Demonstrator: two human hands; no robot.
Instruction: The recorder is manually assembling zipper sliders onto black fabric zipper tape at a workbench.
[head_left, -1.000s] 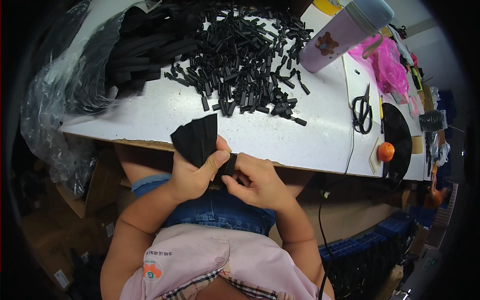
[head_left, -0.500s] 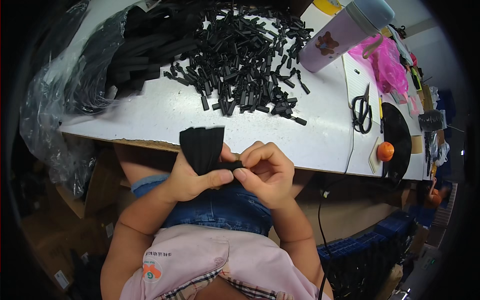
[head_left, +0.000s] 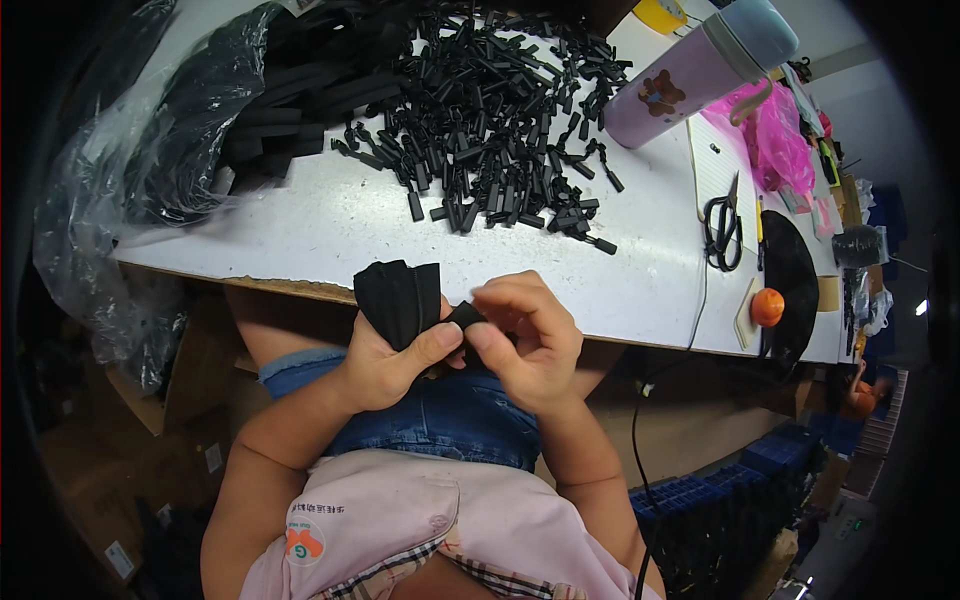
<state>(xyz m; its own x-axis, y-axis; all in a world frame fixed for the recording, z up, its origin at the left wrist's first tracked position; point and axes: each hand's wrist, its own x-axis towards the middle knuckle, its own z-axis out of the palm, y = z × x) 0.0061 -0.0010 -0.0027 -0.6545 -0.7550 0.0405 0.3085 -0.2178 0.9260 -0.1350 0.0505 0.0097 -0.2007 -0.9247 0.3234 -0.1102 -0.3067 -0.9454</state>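
Over my lap, in front of the table edge, my left hand [head_left: 392, 372] grips a folded bundle of black fabric strips [head_left: 398, 300] that fans upward between thumb and fingers. One strip end [head_left: 464, 315] stands out to the right of the bundle, by my left thumb tip. My right hand [head_left: 538, 345] is at this end, its thumb touching it and its index finger bent above. Whether the right fingers hold a small part is hidden. On the table beyond lies a heap of small black zipper pulls [head_left: 480, 130].
More black strips [head_left: 280, 130] lie at the far left beside a clear plastic bag [head_left: 160, 170]. A lilac bottle [head_left: 690, 80] leans at the far right. Nearer are black scissors [head_left: 722, 230], an orange round object [head_left: 768, 307] and a curved black piece [head_left: 795, 290]. A pink bag [head_left: 775, 150] lies behind.
My right fingers have loosened and the index has lifted from the strip end. That end now points upward instead of lying flat to the right. The left hand keeps its bundle.
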